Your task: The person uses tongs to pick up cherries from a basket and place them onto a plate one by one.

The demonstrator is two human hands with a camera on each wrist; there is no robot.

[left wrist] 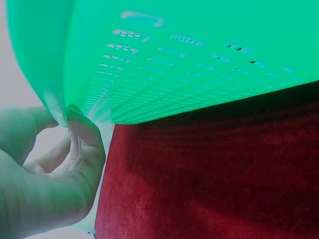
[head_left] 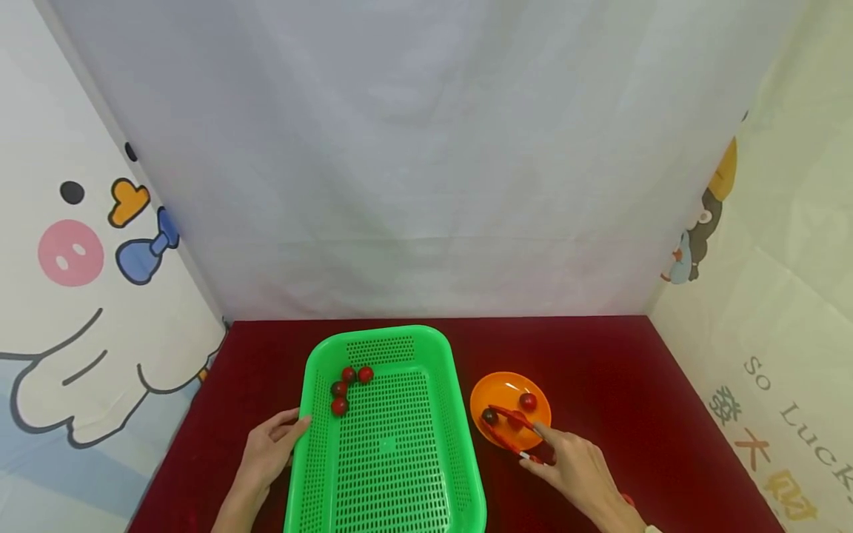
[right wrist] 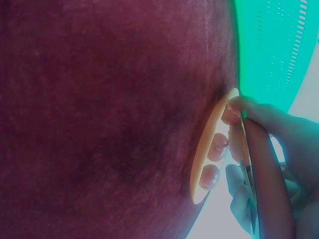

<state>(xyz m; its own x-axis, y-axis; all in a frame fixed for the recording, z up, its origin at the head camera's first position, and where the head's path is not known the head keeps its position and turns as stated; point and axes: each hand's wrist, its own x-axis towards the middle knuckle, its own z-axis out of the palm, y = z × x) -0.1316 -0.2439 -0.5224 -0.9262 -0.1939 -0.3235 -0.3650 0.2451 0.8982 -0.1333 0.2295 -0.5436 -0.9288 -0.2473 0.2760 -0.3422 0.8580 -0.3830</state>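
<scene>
My left hand grips the left rim of a green plastic basket, thumb and curled fingers on either side of the rim in the left wrist view. Several dark red cherry tomatoes lie in its upper left part. With my right hand I hold red tongs over an orange plate. The tongs' tips are on either side of a dark cherry tomato at the plate's left; whether they squeeze it I cannot tell. A red cherry tomato sits at the plate's right, another partly behind the tongs.
A dark red cloth covers the table. White curtain closes off the back, and printed cloths hang at both sides. The plate stands close to the basket's right wall.
</scene>
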